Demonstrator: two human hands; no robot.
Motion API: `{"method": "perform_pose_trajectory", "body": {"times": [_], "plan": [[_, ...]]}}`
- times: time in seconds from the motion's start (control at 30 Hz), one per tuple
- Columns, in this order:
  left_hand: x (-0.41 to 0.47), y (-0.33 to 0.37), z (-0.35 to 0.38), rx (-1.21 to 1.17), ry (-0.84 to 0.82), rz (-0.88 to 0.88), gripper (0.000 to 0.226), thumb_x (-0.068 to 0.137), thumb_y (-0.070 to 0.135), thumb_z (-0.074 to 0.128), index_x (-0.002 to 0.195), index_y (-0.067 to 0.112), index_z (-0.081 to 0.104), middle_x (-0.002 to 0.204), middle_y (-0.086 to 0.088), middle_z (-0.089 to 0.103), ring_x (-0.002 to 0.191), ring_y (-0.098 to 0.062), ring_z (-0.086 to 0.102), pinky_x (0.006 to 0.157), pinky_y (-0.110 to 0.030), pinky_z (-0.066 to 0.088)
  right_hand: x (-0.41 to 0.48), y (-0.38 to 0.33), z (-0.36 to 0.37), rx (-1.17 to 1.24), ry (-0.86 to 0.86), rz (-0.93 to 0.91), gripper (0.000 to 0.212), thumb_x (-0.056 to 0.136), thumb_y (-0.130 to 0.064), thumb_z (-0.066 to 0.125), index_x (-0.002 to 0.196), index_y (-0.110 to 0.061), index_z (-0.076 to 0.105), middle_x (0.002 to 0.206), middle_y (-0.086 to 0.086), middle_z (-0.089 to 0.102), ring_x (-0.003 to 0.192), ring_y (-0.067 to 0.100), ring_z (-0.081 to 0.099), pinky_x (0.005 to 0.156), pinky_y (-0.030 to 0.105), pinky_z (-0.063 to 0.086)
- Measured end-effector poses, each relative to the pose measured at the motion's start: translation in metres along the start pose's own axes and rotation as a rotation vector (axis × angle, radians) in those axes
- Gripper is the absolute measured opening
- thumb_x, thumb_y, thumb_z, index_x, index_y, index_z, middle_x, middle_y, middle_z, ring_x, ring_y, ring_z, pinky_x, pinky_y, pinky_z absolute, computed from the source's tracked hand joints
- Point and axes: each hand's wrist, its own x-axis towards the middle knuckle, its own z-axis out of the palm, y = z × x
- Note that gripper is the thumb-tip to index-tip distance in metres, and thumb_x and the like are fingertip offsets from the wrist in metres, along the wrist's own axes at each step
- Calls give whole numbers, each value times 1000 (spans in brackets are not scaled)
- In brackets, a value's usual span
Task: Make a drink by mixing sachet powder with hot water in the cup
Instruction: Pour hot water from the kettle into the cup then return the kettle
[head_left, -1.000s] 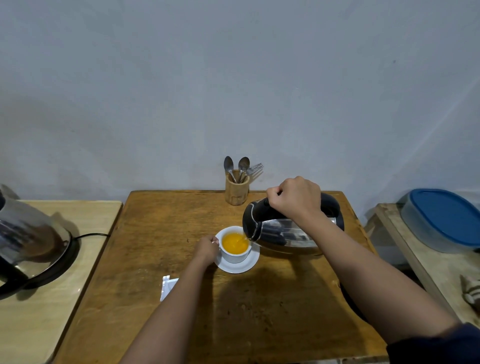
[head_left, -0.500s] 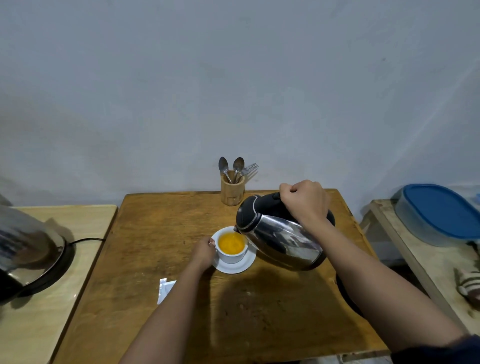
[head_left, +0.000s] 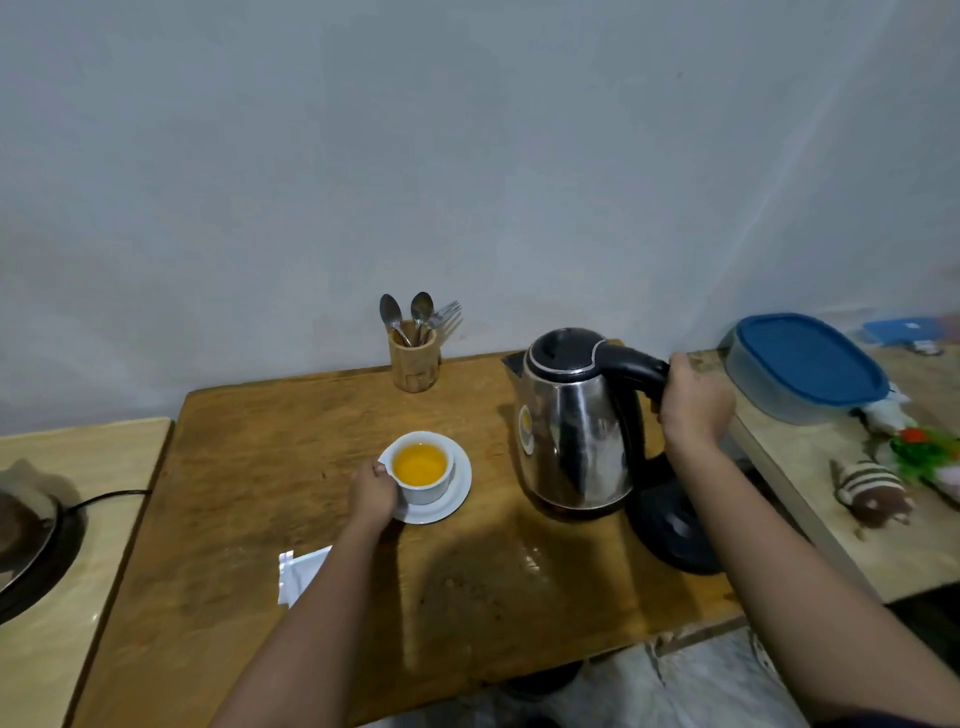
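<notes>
A white cup (head_left: 423, 487) filled with orange liquid sits on a white saucer (head_left: 454, 501) on the wooden table (head_left: 270, 457). My left hand (head_left: 373, 491) grips the cup's left side. A steel kettle (head_left: 574, 426) with a black lid stands upright at the table's right, beside its black base (head_left: 675, 525). My right hand (head_left: 693, 402) is closed round the kettle's black handle. A white sachet (head_left: 298, 571) lies flat on the table, partly hidden by my left forearm.
A wooden holder (head_left: 414, 358) with two spoons and a fork stands at the back edge by the wall. A blue-lidded container (head_left: 805, 366) and small toys rest on the right side table. A dark pan with a black cord occupies the left counter (head_left: 78, 467).
The kettle has swung from tilted over the cup to upright at the table's right, near its base. My left hand has stayed on the cup.
</notes>
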Motion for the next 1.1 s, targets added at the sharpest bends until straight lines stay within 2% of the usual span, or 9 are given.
{"method": "perform_pose_trajectory", "body": {"times": [0.07, 0.2, 0.33, 0.43, 0.57, 0.63, 0.83, 0.97, 1.1], "plan": [[-1, 0, 3, -11, 19, -6, 33, 97, 12, 30, 114, -7, 52, 124, -26, 53, 112, -39, 51, 91, -40, 41, 5, 6, -17, 43, 71, 84, 35, 86, -35, 50, 75, -4, 63, 79, 16, 58, 76, 28, 53, 67, 35, 38], [-5, 2, 9, -38, 95, -11, 34, 97, 11, 30, 116, -7, 52, 128, -26, 50, 115, -41, 49, 96, -43, 40, 11, 26, -44, 152, 234, 286, 31, 77, -41, 50, 66, -12, 58, 84, 12, 67, 82, 33, 63, 76, 44, 51], [-4, -2, 12, -50, 130, -2, 34, 97, 12, 30, 117, -5, 52, 129, -26, 49, 116, -41, 49, 99, -44, 40, 14, 41, -67, 209, 333, 404, 35, 84, -36, 49, 94, -7, 64, 90, 8, 59, 82, 24, 54, 70, 33, 38], [-5, -4, 13, -54, 132, -13, 34, 98, 15, 30, 119, -2, 51, 131, -24, 48, 118, -40, 48, 101, -46, 39, 12, 47, -78, 184, 399, 400, 36, 87, -33, 46, 92, -2, 64, 105, 19, 66, 89, 29, 58, 72, 37, 40], [-6, -5, 14, -80, 143, 2, 34, 97, 15, 31, 117, -2, 52, 130, -23, 49, 118, -39, 48, 101, -45, 39, 9, 47, -88, 196, 472, 393, 35, 87, -28, 47, 58, -9, 47, 103, 24, 65, 101, 36, 61, 83, 41, 47], [-5, -6, 13, -107, 146, 2, 33, 96, 15, 32, 116, -2, 53, 129, -23, 50, 118, -39, 48, 100, -45, 39, 12, 51, -91, 199, 483, 414, 28, 86, -29, 47, 69, -8, 53, 109, 20, 66, 101, 35, 61, 82, 39, 46], [-6, -7, 15, -131, 160, -12, 31, 96, 16, 31, 111, 1, 53, 127, -22, 51, 115, -38, 50, 100, -48, 40, 15, 68, -91, 259, 494, 420, 36, 87, -30, 49, 101, 0, 64, 88, 10, 58, 101, 32, 61, 77, 34, 45], [-6, -7, 14, -126, 160, -2, 31, 96, 17, 31, 112, 1, 53, 128, -23, 51, 115, -39, 50, 100, -48, 40, 19, 73, -95, 232, 490, 393, 24, 87, -27, 47, 92, -8, 60, 88, 10, 57, 99, 32, 62, 78, 36, 47], [-6, -7, 12, -126, 137, 2, 31, 96, 16, 32, 112, -1, 53, 128, -23, 50, 115, -39, 49, 100, -47, 40, 24, 79, -101, 236, 503, 387, 29, 88, -30, 48, 87, -4, 62, 91, 9, 59, 92, 26, 61, 78, 35, 47]]}}
